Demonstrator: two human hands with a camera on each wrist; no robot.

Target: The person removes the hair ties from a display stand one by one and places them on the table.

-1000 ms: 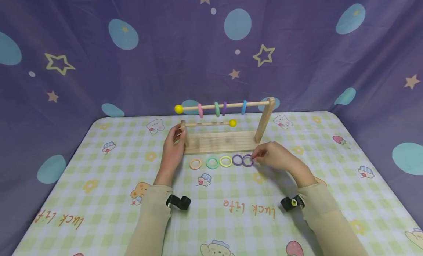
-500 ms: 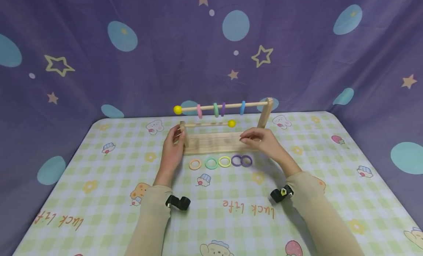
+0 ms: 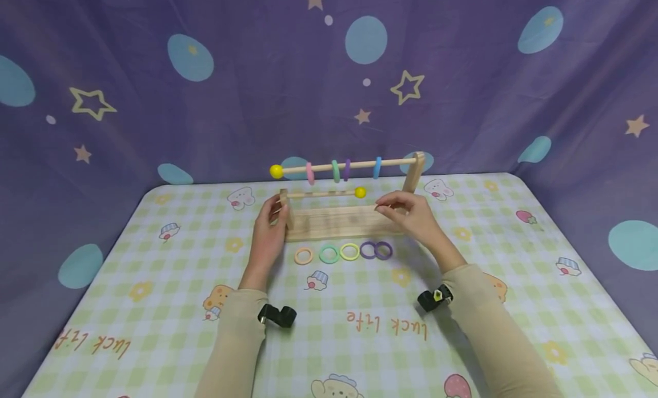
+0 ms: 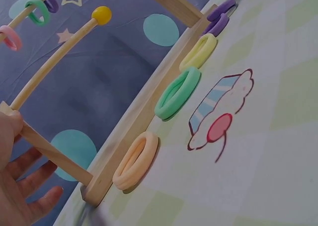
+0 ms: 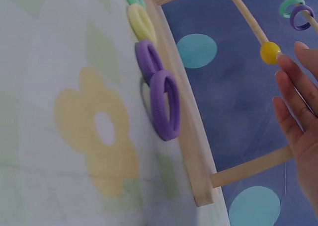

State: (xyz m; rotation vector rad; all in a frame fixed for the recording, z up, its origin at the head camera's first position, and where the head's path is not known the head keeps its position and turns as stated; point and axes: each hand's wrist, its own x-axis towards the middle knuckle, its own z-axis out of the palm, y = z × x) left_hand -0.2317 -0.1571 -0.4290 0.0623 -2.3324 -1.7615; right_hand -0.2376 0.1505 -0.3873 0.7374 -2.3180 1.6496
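A wooden rack [image 3: 334, 222] stands on the table, with a long upper rod and a short lower rod, each tipped with a yellow ball. My left hand [image 3: 269, 224] grips the rack's short left post between thumb and fingers. My right hand [image 3: 411, 212] hovers before the tall right post, fingers relaxed and holding nothing; in the right wrist view its fingertips are near the lower rod's yellow ball [image 5: 270, 52]. In front of the base lie an orange hair tie [image 4: 135, 160], a green hair tie [image 4: 177, 93], a yellow hair tie [image 4: 198, 51] and two purple hair ties [image 5: 165, 105].
On the upper rod hang a pink hair tie [image 3: 310, 173], a green one, a purple one and a blue hair tie [image 3: 377, 168]. The checked tablecloth [image 3: 180, 324] covers the table. Behind it hangs a purple curtain [image 3: 247, 118].
My right hand has left the rightmost purple hair tie and moved up and back toward the rack's right side. The left hand stays on the post.
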